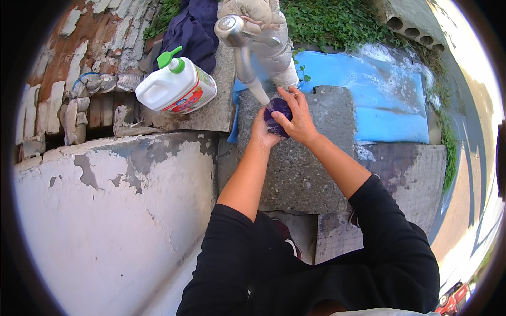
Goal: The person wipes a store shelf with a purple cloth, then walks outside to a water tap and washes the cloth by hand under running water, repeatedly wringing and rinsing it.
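A small dark purple object (279, 114), wet and roundish, lies between my two hands under the spout of a metal tap (246, 65); what it is exactly I cannot tell. My left hand (264, 130) cups it from below and the left side. From the right, my right hand (297, 118) rests its thumb on it, with the fingers spread beyond its upper edge. Water seems to run over it from the spout. Below the hands is a rough concrete slab (304, 173). A white pump bottle with a green top (178, 85) stands at the left.
Dark blue cloth (191, 35) lies behind the bottle. A wrapped pipe (272, 47) rises behind the tap. A wet blue sheet (389, 106) with suds covers the right side. A peeling white wall (130, 213) and stacked broken tiles (75, 51) are at the left.
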`<state>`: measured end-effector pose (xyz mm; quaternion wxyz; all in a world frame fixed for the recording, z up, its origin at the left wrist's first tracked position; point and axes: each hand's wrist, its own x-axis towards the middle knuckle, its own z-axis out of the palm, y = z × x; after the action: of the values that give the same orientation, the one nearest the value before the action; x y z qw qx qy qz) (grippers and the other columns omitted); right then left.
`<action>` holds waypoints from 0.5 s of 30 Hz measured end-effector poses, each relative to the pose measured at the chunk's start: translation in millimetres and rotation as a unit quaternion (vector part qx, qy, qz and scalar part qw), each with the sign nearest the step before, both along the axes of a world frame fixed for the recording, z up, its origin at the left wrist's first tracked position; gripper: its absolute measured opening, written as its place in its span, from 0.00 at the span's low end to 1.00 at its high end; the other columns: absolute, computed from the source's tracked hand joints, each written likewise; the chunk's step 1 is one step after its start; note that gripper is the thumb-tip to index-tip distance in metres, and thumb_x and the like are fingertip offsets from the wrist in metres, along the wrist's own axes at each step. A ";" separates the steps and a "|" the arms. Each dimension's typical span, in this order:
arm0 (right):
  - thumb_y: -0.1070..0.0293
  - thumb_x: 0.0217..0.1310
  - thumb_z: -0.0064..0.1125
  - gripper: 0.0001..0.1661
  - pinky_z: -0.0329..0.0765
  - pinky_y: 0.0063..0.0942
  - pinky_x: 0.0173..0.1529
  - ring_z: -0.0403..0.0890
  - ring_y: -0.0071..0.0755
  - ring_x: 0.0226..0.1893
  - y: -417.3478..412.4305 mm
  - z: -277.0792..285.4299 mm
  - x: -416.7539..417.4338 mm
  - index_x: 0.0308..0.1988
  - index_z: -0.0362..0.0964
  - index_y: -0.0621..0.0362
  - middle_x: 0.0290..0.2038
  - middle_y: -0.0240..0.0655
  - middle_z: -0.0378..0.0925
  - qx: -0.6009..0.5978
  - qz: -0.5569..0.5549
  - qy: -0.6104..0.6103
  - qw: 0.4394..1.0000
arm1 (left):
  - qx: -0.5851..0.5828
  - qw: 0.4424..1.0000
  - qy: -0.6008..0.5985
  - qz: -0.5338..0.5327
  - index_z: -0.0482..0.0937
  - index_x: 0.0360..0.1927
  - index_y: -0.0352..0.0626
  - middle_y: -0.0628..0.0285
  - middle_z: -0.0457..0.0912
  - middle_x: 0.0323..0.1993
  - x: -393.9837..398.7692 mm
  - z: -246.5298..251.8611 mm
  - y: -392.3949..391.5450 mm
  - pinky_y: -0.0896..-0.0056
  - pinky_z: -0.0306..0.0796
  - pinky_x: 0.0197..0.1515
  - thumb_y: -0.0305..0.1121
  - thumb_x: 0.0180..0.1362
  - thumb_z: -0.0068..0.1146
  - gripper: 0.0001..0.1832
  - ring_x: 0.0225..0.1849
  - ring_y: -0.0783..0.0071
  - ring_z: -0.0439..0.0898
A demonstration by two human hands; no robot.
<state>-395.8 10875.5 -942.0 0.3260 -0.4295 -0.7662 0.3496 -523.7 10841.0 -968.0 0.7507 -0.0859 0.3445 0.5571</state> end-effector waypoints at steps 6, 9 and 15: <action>0.47 0.53 0.61 0.31 0.70 0.42 0.54 0.71 0.56 0.50 -5.5 14.7 -4.7 0.52 0.69 0.55 0.51 0.52 0.69 -0.079 0.037 -0.028 0.996 | 0.040 0.997 -0.055 0.026 0.72 0.47 0.48 0.60 0.76 0.46 11.3 -7.9 -0.2 0.55 0.71 0.52 0.49 0.65 0.36 0.19 0.49 0.62 0.76; 0.46 0.56 0.56 0.28 0.70 0.44 0.54 0.72 0.57 0.51 10.9 1.2 -14.8 0.49 0.71 0.56 0.48 0.57 0.72 -0.157 0.016 -0.050 0.986 | -0.019 0.999 0.003 0.031 0.72 0.45 0.52 0.65 0.77 0.44 20.1 -0.5 0.2 0.58 0.72 0.49 0.52 0.64 0.38 0.18 0.46 0.64 0.77; 0.54 0.61 0.51 0.20 0.74 0.39 0.43 0.78 0.46 0.36 19.6 -22.5 -25.4 0.39 0.74 0.61 0.37 0.46 0.77 -0.275 -0.021 0.020 0.961 | -0.084 0.980 0.171 0.063 0.71 0.48 0.46 0.62 0.78 0.43 18.3 -5.1 -1.1 0.58 0.72 0.48 0.48 0.65 0.39 0.19 0.46 0.66 0.78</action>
<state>-421.2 10895.1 -964.5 0.2179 -0.5117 -0.6248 0.5480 -505.4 10839.9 -973.1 0.6343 -0.0740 0.5075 0.5784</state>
